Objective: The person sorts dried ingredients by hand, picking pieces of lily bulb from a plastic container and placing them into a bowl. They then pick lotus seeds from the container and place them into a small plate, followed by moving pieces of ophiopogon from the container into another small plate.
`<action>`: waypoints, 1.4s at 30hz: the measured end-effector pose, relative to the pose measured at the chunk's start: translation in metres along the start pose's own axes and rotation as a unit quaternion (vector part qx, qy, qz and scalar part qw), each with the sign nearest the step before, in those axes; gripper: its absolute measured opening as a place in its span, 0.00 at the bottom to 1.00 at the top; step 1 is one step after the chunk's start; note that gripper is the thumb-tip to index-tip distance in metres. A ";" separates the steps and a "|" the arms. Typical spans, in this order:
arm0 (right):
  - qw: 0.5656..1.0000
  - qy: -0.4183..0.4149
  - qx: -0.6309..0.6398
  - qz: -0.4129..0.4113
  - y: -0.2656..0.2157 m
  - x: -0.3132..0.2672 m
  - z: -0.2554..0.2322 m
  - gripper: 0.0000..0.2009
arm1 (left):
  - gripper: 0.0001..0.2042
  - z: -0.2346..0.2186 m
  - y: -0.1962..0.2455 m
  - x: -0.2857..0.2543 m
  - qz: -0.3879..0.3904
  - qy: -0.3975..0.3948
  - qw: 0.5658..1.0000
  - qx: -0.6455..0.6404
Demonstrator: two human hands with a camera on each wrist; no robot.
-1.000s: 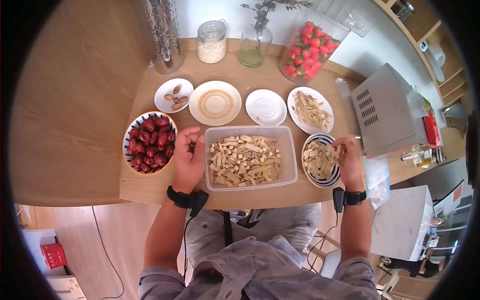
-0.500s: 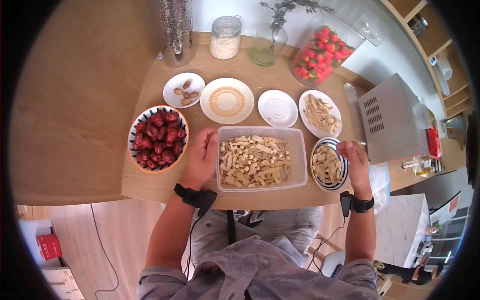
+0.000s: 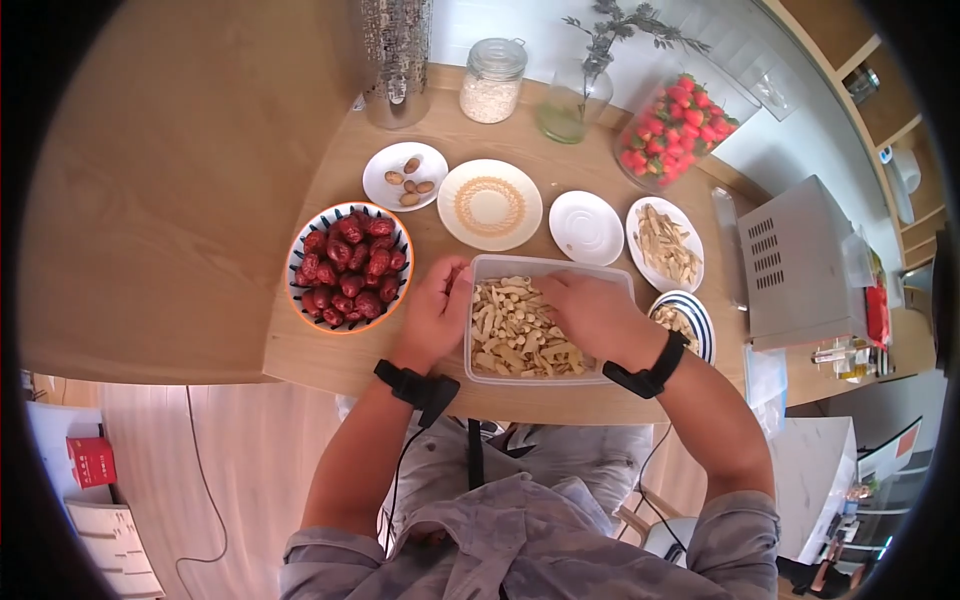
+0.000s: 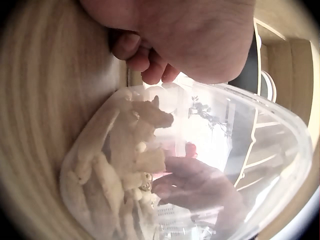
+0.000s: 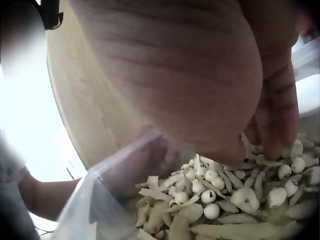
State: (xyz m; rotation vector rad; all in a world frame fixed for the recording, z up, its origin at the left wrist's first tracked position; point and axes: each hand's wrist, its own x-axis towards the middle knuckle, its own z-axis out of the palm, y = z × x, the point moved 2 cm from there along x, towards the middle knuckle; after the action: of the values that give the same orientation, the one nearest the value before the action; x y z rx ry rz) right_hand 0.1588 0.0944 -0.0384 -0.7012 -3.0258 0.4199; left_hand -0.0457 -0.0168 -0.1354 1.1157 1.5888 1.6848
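A clear plastic box [image 3: 550, 378] holds a mix of pale dried root slices [image 5: 215, 230] and round white seeds [image 5: 211, 211] like lotus seeds. My right hand [image 3: 600, 315] reaches into it, fingers pointing down with the tips at the pieces; the right wrist view shows those fingers fairly straight. Outside the left wall, my left hand [image 3: 437, 310] rests on the table, fingers loosely bent and nothing in them. A blue-striped bowl [image 3: 703, 325], partly behind the right wrist, holds pale slices. More slices lie on a white plate [image 3: 692, 278].
Left of the box stands a bowl of red dates [image 3: 350, 265]. Behind are a plate with several brown nuts [image 3: 410, 185], a patterned plate [image 3: 490, 205] and a small white saucer [image 3: 585, 230]. A glass jar [image 3: 493, 80], vases and a grey appliance [image 3: 800, 265] line the back and right.
My right hand has moved left from the striped bowl into the plastic box. My left hand has come up beside the box's left wall. The head view has shifted, so the table things appear further right.
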 end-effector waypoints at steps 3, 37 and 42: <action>0.998 -0.049 -0.025 0.003 0.001 0.006 0.002 0.15 | 0.10 0.000 0.003 0.000 0.006 -0.001 1.000 -0.001; 0.992 -0.106 0.034 0.061 0.020 0.001 -0.005 0.11 | 0.10 0.000 -0.001 0.001 0.021 0.009 1.000 0.008; 0.961 -0.106 0.223 0.125 0.031 0.004 0.001 0.09 | 0.10 -0.001 -0.003 0.002 0.017 0.003 1.000 0.011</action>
State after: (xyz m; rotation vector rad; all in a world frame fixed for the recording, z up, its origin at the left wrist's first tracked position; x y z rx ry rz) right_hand 0.1687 0.1226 -0.0481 -1.0513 -2.8544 1.2073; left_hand -0.0481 -0.0147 -0.1379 1.1562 1.6041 1.6980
